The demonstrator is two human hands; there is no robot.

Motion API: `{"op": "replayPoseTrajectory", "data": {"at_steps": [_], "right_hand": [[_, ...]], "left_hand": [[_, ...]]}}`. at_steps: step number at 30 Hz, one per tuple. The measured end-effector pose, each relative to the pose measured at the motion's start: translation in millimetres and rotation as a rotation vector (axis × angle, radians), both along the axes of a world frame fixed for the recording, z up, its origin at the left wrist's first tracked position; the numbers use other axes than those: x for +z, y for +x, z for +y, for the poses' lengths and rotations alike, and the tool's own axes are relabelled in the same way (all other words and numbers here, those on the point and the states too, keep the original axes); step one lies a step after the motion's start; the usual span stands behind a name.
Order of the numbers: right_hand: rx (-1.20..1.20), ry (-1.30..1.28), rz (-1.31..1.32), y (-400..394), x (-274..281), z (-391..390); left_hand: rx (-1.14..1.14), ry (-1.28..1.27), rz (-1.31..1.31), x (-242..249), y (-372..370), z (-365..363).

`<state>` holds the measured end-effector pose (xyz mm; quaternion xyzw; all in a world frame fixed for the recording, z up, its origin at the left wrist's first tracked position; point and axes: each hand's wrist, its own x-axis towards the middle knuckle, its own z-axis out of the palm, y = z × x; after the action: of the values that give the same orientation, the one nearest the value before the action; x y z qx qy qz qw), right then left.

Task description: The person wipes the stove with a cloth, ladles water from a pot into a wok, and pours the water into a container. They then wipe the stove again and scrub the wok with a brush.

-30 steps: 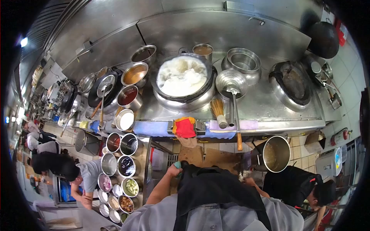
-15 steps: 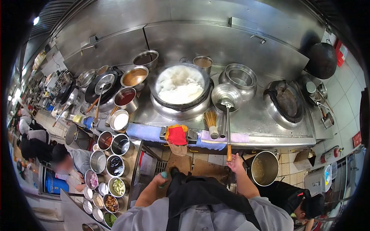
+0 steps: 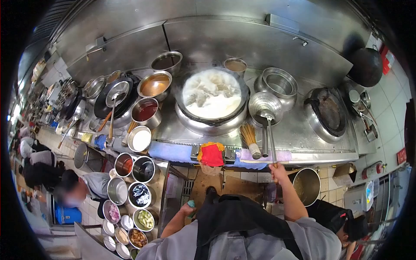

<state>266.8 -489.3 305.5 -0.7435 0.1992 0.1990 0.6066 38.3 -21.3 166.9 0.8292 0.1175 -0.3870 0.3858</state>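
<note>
My right hand (image 3: 278,173) is closed around the handle end of a long perforated skimmer (image 3: 264,104). Its round bowl rests at the stove's right-centre, just right of the wok (image 3: 212,121), against a wide metal pot (image 3: 277,83). White foamy, steaming liquid (image 3: 212,95) fills the wok. Low by my body, my left hand (image 3: 186,209) is closed on a small teal cloth (image 3: 191,203), mostly hidden by the fingers. Left of the skimmer's handle, a bamboo brush (image 3: 250,139) lies on the stove edge near another dark metal handle (image 3: 265,141).
Metal pots of sauce (image 3: 154,85) stand left of the wok. Several ingredient containers (image 3: 139,195) crowd a side table at lower left. A red and orange cloth (image 3: 211,155) hangs at the stove's front. A large pot (image 3: 306,187) and a crouching person (image 3: 333,219) are at right.
My right hand has gone from open fingers beside the skimmer's handle to a closed grip on it. The view has shifted slightly left, and the wok's foam has changed shape.
</note>
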Motion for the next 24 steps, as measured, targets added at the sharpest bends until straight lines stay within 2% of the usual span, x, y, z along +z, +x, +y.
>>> {"op": "replayPoseTrajectory", "data": {"at_steps": [1, 3, 4, 5, 7, 9, 10, 11, 12, 13, 15, 17, 19, 20, 23, 24], "right_hand": [[0.127, -0.357, -0.119, 7, 4, -2], [0.067, -0.311, -0.171, 13, 46, 9], [0.030, -0.238, -0.138, 7, 72, 20], [-0.027, -0.025, -0.106, -1, 90, 28], [-0.167, 0.602, -0.071, -19, 120, 45], [-0.152, 0.448, -0.089, -27, 133, 65], [-0.062, 0.152, -0.163, -29, 134, 71], [-0.045, 0.200, -0.176, -32, 139, 73], [-0.030, 0.237, -0.180, -34, 150, 79], [-0.020, 0.273, -0.184, -36, 158, 84], [-0.021, 0.400, -0.155, -37, 162, 84], [-0.008, 0.387, -0.158, -33, 166, 85], [-0.020, 0.506, -0.127, -31, 172, 90], [0.002, 0.543, -0.131, -29, 171, 90], [-0.004, 0.512, -0.142, -26, 149, 96], [0.065, 0.207, -0.232, -21, 142, 102]], "left_hand": [[-0.016, -0.007, 0.008, 1, 15, 7], [0.153, -0.016, 0.064, -18, 36, 11], [0.167, 0.045, -0.007, -44, 48, 17], [0.183, 0.107, -0.078, -66, 56, 24], [0.166, 0.044, -0.097, -55, 83, 35], [0.165, -0.026, -0.052, -61, 104, 45], [0.101, 0.069, -0.065, -40, 115, 42], [0.034, 0.162, -0.078, -10, 124, 38], [0.033, 0.172, -0.050, -1, 132, 36], [0.026, 0.181, -0.021, 1, 136, 38], [-0.050, 0.086, -0.143, -15, 141, 44], [0.012, 0.028, -0.132, -30, 138, 43], [0.115, -0.032, -0.102, -21, 130, 40], [-0.009, -0.069, -0.092, 27, 133, 31], [-0.009, 0.070, -0.007, -42, 109, 41], [-0.009, 0.102, 0.026, -41, 102, 40]]}}
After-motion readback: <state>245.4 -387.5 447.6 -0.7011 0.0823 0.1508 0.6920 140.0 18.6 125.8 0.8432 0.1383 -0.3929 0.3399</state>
